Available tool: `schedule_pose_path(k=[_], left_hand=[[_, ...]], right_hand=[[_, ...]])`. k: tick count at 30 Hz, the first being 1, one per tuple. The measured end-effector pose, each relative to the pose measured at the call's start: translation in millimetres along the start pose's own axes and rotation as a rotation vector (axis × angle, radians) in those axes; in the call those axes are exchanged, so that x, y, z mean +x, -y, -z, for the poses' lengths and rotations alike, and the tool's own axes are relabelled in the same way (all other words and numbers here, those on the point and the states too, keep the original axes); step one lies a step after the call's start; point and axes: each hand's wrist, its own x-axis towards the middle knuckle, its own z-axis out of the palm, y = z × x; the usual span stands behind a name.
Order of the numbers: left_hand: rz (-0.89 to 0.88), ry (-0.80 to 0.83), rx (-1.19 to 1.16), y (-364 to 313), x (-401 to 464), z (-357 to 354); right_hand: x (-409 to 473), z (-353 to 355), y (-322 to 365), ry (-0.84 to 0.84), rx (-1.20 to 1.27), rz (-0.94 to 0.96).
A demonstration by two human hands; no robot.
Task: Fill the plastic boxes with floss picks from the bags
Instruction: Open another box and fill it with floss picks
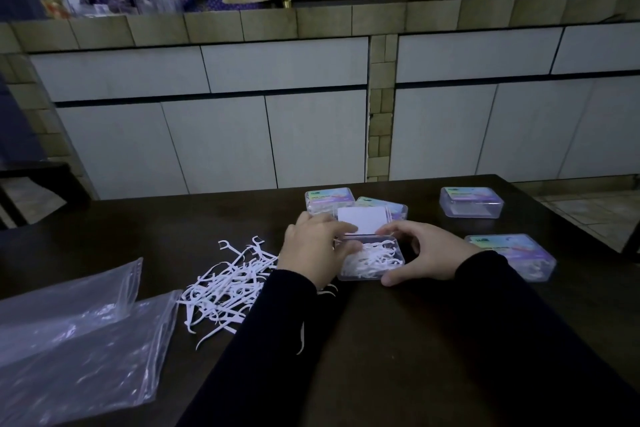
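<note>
- Hands meet over an open clear box (370,262) near the middle of the dark tabletop (398,322); the box holds a tangle of white floss picks.
- Left hand (311,250) sits at the box's left end — its fingers (341,228) curl over the far-left rim, with the thumb lying along the near side of that end.
- Right hand (434,251) grips the right end, fingers (398,229) arched over the far rim and thumb pressed low at the near-right corner.
- Just behind the fingers a white lid (362,220) stands tilted up from the box's far edge.
- Loose floss picks (225,288) lie in a heap on the tabletop left of the box, partly under the left sleeve.
- Two clear zip bags (79,340) lie flat and overlapping at the near-left corner.
- Two closed boxes with printed labels (329,199) sit touching each other just beyond the lid, toward the far edge.
- Another closed box (471,202) stands well apart near the far-right corner, and a fourth (512,255) — picks visible inside — lies just right of the right wrist.
</note>
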Motion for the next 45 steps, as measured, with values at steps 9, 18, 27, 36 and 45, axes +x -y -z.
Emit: schedule_pose_path(k=[9, 18, 27, 36, 45], left_hand=[[0.140, 0.126, -0.172, 12.5, -5.5, 14.0], [0.083, -0.037, -0.294, 20.3, -4.3, 23.3], [-0.005, -0.194, -0.270, -7.7, -4.1, -5.1], [-0.002, 0.010, -0.176, 10.0, -2.1, 0.7], [-0.043, 0.136, -0.165, 4.5, -4.7, 5.4]], right_hand=[[1.3, 0.1, -0.3, -0.008, -0.007, -0.020], [1.1, -0.4, -1.5, -0.020, -0.008, -0.020], [-0.6, 1.1, -2.0, -0.007, -0.016, 0.024], [2.7, -0.5, -3.6, -0.008, 0.014, 0.007], [0.8, 1.1, -3.8, 0.008, 0.010, 0.035]])
